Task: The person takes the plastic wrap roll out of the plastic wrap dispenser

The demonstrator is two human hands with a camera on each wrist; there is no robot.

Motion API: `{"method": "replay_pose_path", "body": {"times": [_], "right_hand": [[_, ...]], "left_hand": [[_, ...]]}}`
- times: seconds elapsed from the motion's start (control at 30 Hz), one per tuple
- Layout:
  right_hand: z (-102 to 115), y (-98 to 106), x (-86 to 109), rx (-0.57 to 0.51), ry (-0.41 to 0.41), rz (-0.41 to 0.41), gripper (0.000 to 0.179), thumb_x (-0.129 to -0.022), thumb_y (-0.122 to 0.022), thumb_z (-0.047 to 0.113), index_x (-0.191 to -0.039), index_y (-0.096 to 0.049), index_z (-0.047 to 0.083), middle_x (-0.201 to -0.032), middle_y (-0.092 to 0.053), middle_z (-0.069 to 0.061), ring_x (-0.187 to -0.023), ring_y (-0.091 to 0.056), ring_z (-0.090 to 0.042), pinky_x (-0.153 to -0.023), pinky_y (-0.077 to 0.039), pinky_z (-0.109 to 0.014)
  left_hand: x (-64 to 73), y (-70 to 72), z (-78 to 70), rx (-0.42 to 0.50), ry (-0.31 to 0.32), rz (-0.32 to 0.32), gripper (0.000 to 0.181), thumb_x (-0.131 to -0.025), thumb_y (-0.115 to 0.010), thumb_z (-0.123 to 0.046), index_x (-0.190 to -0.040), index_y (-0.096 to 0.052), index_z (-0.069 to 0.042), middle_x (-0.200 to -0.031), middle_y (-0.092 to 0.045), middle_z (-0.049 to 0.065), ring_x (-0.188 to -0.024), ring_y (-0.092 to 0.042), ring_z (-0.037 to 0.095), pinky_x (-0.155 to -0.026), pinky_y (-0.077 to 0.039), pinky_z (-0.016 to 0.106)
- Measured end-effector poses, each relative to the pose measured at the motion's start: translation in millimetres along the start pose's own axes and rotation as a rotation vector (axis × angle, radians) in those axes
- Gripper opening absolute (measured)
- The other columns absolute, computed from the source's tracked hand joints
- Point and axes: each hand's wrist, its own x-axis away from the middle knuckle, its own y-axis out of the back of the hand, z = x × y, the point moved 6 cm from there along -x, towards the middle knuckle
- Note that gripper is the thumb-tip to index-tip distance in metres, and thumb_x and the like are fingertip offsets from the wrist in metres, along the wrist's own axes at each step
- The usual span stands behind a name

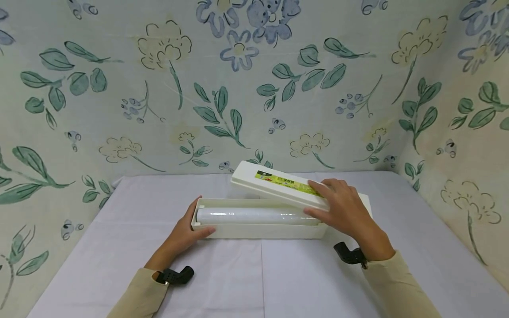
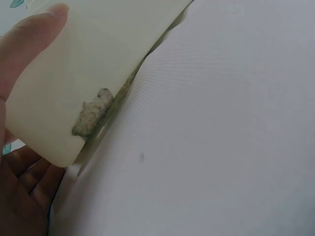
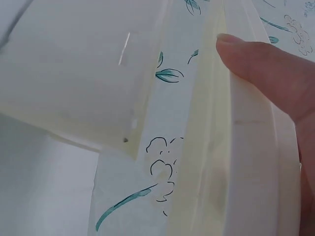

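Note:
A long white box [image 1: 262, 232] lies lengthwise on the table in the head view, with a roll of clear plastic wrap [image 1: 254, 215] inside it. My left hand [image 1: 184, 234] grips the box's left end, thumb along the front; the left wrist view shows that thumb [image 2: 37, 37] on the box's pale face, near a patch of grey residue. My right hand [image 1: 343, 208] holds the white lid [image 1: 246, 174], which bears a yellow-green label [image 1: 284, 182]. Tilted, the lid hangs above and behind the box's right part. In the right wrist view, my thumb [image 3: 261, 71] presses the lid's edge.
A white cloth [image 1: 159, 190] covers the table, with a crease running down its front. Behind and at the sides hangs floral fabric [image 1: 238, 150]. Black wrist cameras sit on the left wrist [image 1: 175, 276] and the right wrist [image 1: 350, 255].

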Motion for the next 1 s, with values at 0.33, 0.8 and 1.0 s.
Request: {"method": "replay_pose_path", "body": {"times": [0.33,0.8,1.0], "right_hand": [[-8.9,3.5,1.7,0.015,-0.032,-0.014,0.074,-0.078,-0.074,0.052,-0.14,-0.053,0.017,-0.125,-0.055,-0.019,-0.108,-0.05,-0.04,-0.083,-0.043,-0.058],[-16.5,10.2,0.5,0.025,-0.046,-0.028,0.074,-0.077,-0.077,0.049,-0.139,-0.054,0.015,-0.123,-0.056,-0.021,-0.106,-0.05,-0.041,-0.081,-0.042,-0.058],[-22.4,13.9,1.5,0.04,-0.06,-0.041,0.076,-0.073,-0.08,0.049,-0.136,-0.056,0.014,-0.121,-0.057,-0.022,-0.106,-0.052,-0.041,-0.079,-0.042,-0.058]], "left_hand": [[-0.8,0.1,0.0,-0.011,0.0,-0.006,0.103,-0.078,-0.079,-0.042,-0.155,-0.011,-0.027,-0.146,-0.04,0.009,-0.124,-0.047,0.03,-0.101,-0.038,0.056],[-0.3,1.7,-0.8,-0.015,-0.006,-0.013,0.103,-0.078,-0.078,-0.042,-0.155,-0.011,-0.026,-0.146,-0.04,0.01,-0.123,-0.047,0.03,-0.102,-0.037,0.057],[-0.9,1.0,1.1,-0.015,0.003,-0.008,0.104,-0.078,-0.079,-0.043,-0.155,-0.011,-0.027,-0.146,-0.04,0.008,-0.123,-0.047,0.03,-0.102,-0.037,0.056]]}}
